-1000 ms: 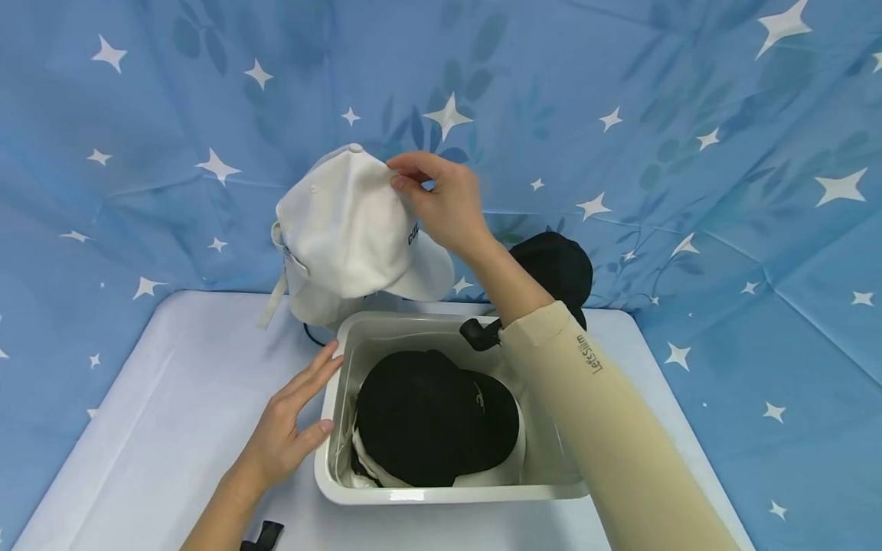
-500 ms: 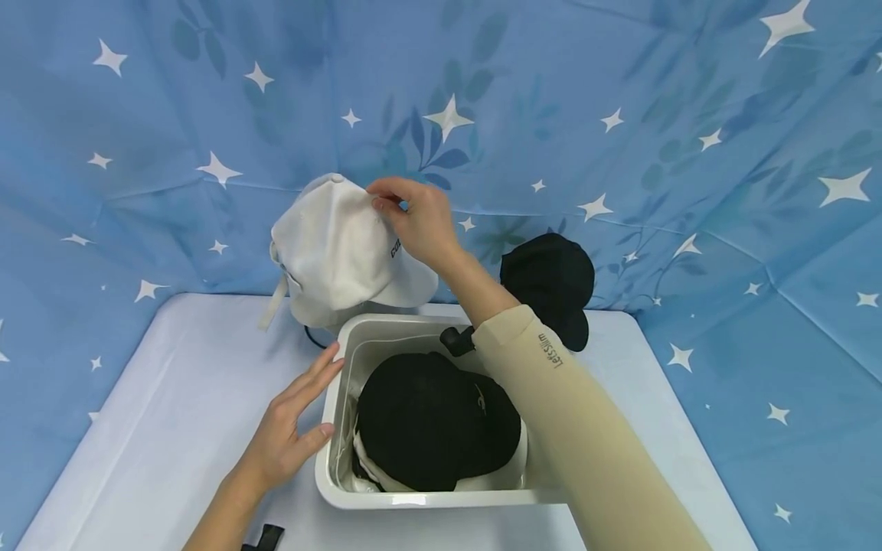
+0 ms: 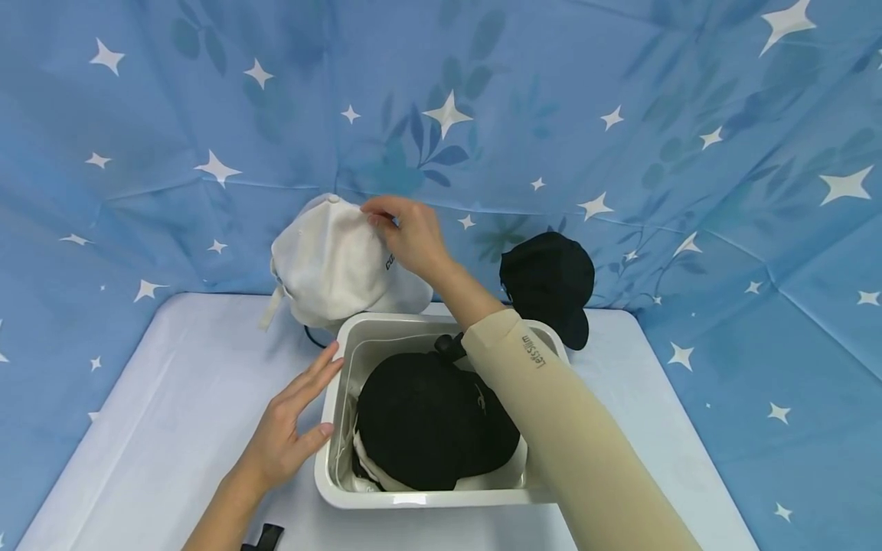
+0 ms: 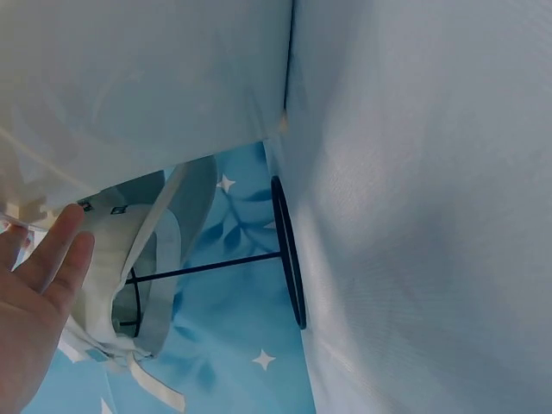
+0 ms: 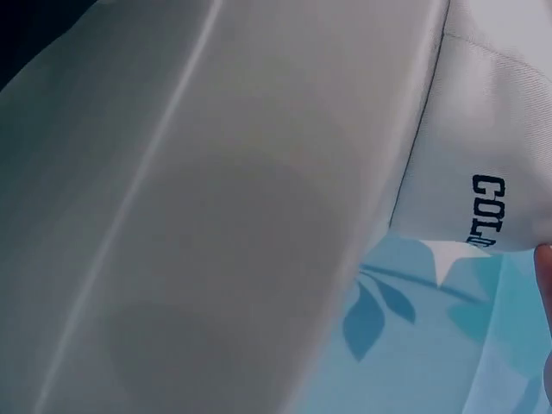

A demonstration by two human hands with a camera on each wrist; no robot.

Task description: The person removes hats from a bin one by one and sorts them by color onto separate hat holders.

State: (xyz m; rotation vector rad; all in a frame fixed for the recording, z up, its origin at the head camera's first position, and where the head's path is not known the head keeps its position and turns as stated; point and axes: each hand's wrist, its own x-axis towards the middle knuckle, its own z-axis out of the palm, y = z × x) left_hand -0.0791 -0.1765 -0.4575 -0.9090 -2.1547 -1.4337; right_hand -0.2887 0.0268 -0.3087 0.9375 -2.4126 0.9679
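A: Our right hand (image 3: pixel 412 239) pinches the white cap (image 3: pixel 329 264) at its crown, fingers (image 3: pixel 380 210) curled round the fabric with the thumb beneath.

B: So the cap hangs left of and under those fingers, on a thin black stand (image 4: pixel 285 252), brim towards us, just beyond the bin (image 3: pixel 329 451).

A: Yes, its lettered front faces the right wrist camera. Our left hand (image 3: pixel 289 428) holds nothing: fingers straight and together, the palm flat against the bin's left wall.

B: The right hand is plainly nearer the cap. Below that forearm a black cap (image 3: pixel 427 419) lies in the bin, on top of something white.

A: And to the right of the pinch another black cap (image 3: pixel 547 277) stands at the back of the tabletop (image 3: pixel 172 413).
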